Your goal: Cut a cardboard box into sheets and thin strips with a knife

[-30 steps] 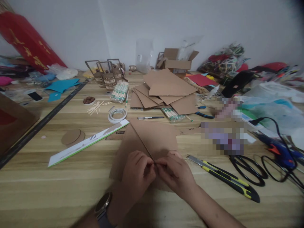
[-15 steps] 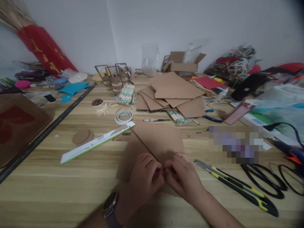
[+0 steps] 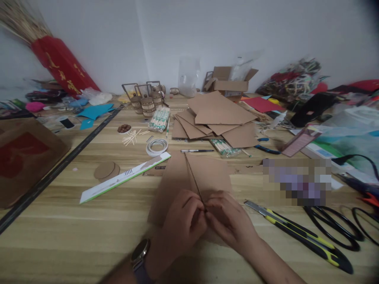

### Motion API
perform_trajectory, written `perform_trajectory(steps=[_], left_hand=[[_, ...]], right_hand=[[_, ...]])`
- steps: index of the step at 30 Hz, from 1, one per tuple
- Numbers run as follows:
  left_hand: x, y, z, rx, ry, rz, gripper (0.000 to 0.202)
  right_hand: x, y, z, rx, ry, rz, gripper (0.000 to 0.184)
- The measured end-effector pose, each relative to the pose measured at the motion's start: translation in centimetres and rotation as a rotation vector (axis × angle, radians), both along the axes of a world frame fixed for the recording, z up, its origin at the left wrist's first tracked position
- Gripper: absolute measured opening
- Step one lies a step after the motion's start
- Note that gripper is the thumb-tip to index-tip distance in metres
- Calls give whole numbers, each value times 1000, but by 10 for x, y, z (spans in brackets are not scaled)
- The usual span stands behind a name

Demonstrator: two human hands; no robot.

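Note:
My left hand [image 3: 187,217], with a watch on its wrist, is closed with the fingertips pinched together. Right beside it, my right hand [image 3: 229,221] is pinched in the same way. Both sets of fingertips meet on the near end of a long, thin brown strip [image 3: 194,179], seen nearly edge-on and looking like cardboard. The strip slants away to the upper left, above a larger cardboard sheet [image 3: 213,171]. My fingers hide the strip's near end.
A yellow-black utility knife [image 3: 299,234] lies right of my hands. To the left are a white-green strip [image 3: 127,177] and cardboard discs [image 3: 105,170]. Beyond lie a pen [image 3: 197,150], tape rolls [image 3: 156,147], stacked cardboard [image 3: 222,110] and small slatted buckets [image 3: 148,105].
The strip's far end has swung to the right, so it now slants less steeply sideways. Both hands stay pinched together at its near end. The whole view has shifted slightly.

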State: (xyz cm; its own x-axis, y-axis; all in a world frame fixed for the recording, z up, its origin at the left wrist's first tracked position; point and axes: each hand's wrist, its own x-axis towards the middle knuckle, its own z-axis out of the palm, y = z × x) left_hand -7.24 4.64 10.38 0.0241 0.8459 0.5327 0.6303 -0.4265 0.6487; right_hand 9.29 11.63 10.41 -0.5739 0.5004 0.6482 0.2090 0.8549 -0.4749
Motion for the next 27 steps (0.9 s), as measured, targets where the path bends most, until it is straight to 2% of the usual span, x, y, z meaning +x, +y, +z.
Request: perform_trajectory(steps=[8, 20, 27], left_hand=[[-1, 2, -5, 6, 63, 52, 16], [-1, 2, -7, 4, 23, 52, 17], [1, 2, -7, 15, -1, 53, 16]], right_hand=[[-1, 3, 5, 67, 14, 18, 16], [2, 7, 5, -48, -16, 90, 15], [-2, 2, 3, 6, 5, 23, 13]])
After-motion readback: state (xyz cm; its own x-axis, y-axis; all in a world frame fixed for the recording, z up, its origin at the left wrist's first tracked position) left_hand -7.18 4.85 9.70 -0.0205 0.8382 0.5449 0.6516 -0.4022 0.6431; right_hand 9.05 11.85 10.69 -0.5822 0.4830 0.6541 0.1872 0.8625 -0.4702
